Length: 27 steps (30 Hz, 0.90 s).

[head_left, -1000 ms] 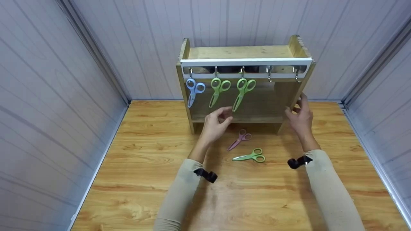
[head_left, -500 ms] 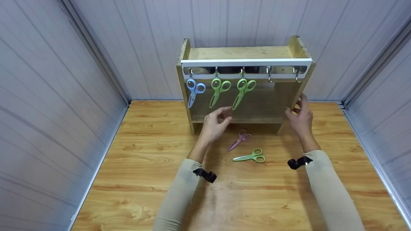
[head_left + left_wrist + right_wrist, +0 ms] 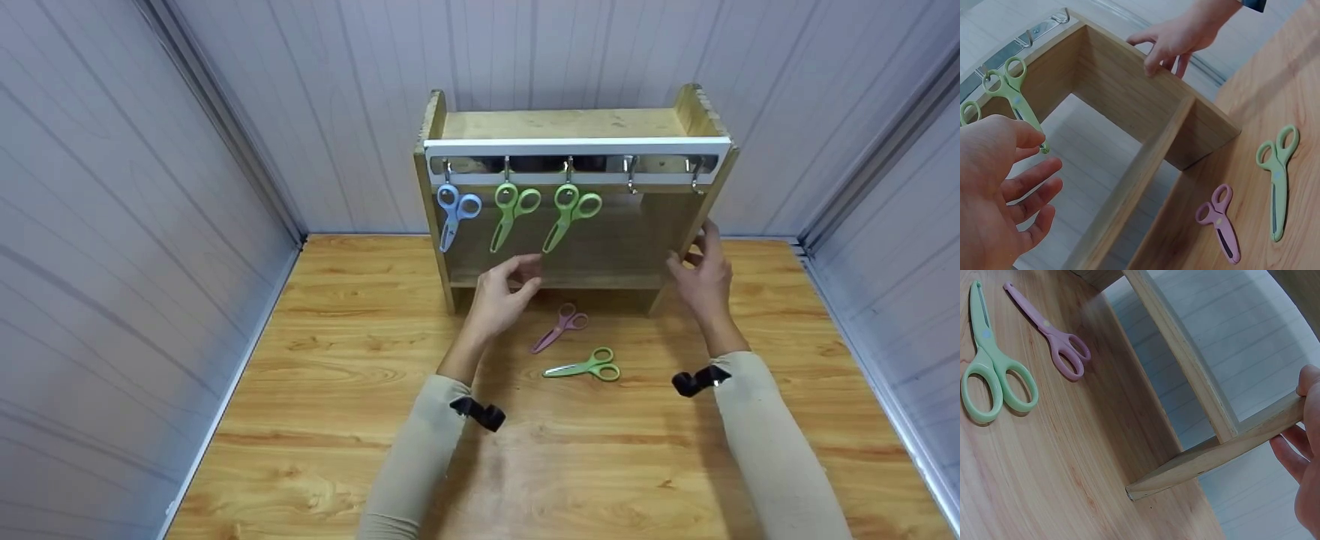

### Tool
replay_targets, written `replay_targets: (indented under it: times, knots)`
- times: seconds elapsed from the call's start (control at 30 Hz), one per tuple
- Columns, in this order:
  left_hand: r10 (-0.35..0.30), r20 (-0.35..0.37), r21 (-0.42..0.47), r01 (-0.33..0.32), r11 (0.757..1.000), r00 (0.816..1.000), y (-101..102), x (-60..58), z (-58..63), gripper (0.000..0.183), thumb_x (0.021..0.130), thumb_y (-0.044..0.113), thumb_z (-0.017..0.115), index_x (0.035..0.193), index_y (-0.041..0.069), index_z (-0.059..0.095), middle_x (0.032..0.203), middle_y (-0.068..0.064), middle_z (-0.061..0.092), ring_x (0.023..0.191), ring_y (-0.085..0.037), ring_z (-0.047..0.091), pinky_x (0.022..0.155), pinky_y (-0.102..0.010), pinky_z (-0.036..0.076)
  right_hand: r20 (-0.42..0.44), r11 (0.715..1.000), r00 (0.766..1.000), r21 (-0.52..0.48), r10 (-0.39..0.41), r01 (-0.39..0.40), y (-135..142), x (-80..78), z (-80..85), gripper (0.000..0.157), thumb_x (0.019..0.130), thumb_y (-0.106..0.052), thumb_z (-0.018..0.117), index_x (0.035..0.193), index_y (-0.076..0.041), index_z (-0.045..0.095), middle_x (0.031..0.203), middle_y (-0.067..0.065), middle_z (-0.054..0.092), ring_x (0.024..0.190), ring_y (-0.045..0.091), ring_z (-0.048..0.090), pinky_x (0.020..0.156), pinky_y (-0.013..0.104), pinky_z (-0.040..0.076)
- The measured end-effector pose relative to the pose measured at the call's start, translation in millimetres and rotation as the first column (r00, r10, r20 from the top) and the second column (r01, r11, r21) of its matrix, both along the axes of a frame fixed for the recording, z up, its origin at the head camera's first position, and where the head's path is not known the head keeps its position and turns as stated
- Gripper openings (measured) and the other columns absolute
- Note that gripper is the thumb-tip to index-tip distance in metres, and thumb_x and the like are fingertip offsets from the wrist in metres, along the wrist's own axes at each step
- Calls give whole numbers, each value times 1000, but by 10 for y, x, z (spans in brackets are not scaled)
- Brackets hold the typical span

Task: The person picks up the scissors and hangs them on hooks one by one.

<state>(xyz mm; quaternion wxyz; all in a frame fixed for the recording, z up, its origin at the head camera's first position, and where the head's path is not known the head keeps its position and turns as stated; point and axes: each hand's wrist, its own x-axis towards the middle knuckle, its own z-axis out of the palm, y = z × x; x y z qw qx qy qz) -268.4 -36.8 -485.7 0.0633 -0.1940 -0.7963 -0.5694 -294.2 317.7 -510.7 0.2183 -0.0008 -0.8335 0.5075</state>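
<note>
A blue pair of scissors (image 3: 454, 214) and two green pairs, the middle scissors (image 3: 510, 214) and the rightmost scissors (image 3: 564, 217), hang by their finger loops from hooks on a white rail (image 3: 577, 142). Just below the rightmost pair's tip is my left hand (image 3: 504, 294), fingers loosely bent and nothing gripped; whether a fingertip touches the tip is hard to tell. My right hand (image 3: 703, 279) holds the right side panel of the wooden shelf (image 3: 562, 124), thumb in front and fingers behind. Pink scissors (image 3: 1053, 337) and green scissors (image 3: 994, 374) lie on the wood-grain surface.
Two bare hooks, the inner hook (image 3: 631, 180) and the outer hook (image 3: 696, 180), are at the rail's right end. A lower shelf board (image 3: 1140, 174) crosses the unit. Panelled walls (image 3: 360, 112) enclose the surface (image 3: 337, 420) at the back and sides.
The rightmost hanging green scissors have shifted slightly, their tip rising a little and a handle loop moving right. My left fingertips have dropped slightly. The right hand stays in place.
</note>
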Motion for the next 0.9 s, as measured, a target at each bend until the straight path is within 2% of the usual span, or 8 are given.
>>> replay_targets:
  times: [0.17,0.23,0.4,0.6,0.9]
  knots:
    - [7,7,-22,-7,1000,1000,-5,27,-31,37,105,7,71,140,-3,74,120,-22,82,113,-37,76,108,-53,62,-15,1000,1000,-8,-5,5,-7,-5,-5,75,103,-5,68,171,-12,38,158,33,64,128,58,73,82,-1,47]
    - [12,14,-44,-12,999,1000,-8,43,-42,36,105,8,71,140,-1,74,121,-20,83,114,-35,76,105,-47,63,-12,1000,1000,-7,-9,9,-6,-5,-5,75,103,-5,68,171,-12,38,158,33,63,128,58,73,82,0,47]
    - [12,13,-71,-11,997,1000,-3,70,-83,34,105,8,72,138,1,77,123,-19,84,114,-32,76,100,-40,61,-6,1000,1000,3,-19,19,-4,-1,-6,75,103,-6,68,171,-14,38,160,32,63,129,58,73,83,0,47]
    - [-6,3,-92,6,996,1000,25,78,-147,32,104,8,73,135,0,78,123,-18,84,108,-28,75,93,-28,55,-13,1000,1000,1,-21,21,-18,-2,-1,73,103,-7,68,170,-12,40,159,33,63,127,58,74,82,-1,47]
    - [-23,3,-119,24,993,1000,79,118,-211,29,104,7,73,132,1,79,122,-19,83,109,-31,77,97,-32,60,0,1000,1000,-13,-10,10,-8,-17,-2,75,104,-7,70,172,-12,38,164,31,59,131,55,73,84,-1,47]
